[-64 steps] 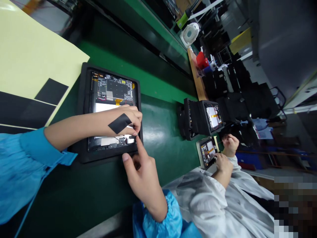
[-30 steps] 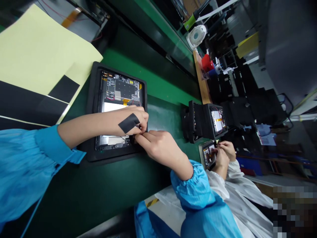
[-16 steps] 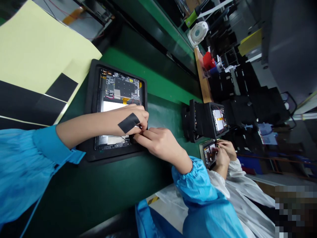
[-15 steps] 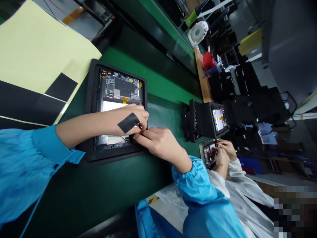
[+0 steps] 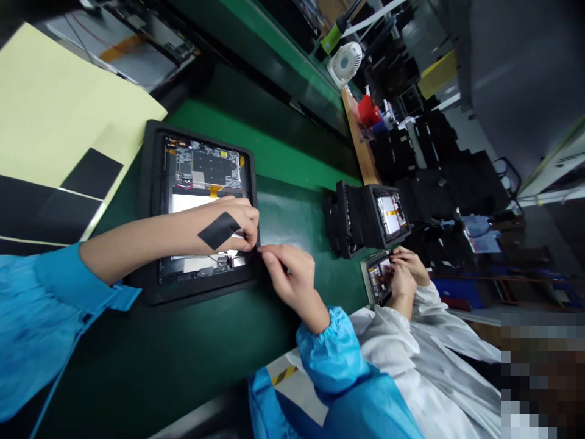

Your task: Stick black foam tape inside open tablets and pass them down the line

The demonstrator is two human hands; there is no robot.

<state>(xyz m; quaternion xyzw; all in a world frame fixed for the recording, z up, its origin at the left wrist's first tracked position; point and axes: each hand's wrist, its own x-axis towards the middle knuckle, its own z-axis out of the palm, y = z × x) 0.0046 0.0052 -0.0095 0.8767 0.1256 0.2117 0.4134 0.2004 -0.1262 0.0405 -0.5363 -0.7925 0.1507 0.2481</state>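
Left grip: your left hand (image 5: 231, 225) lies over the device, fingers curled at its 4 o'clock edge; can't tell if it holds anything.
Right grip: your right hand (image 5: 290, 274), thumb and index near each other at that same edge; can't tell if anything's pinched.
Device: opened black-framed device (image 5: 189, 202), flat on green bench (image 5: 137, 366), view's 9 o'clock.
Yellow sheet: yellow sheet (image 5: 59, 103) with black pieces, device's 10 o'clock.
Co-worker: hands (image 5: 406, 274), device's 3 o'clock.

Long green worktop (image 5: 292, 213), narrow wooden board (image 5: 359, 143), pale floor (image 5: 307, 393) with yellow-black stripe (image 5: 284, 375), dim light
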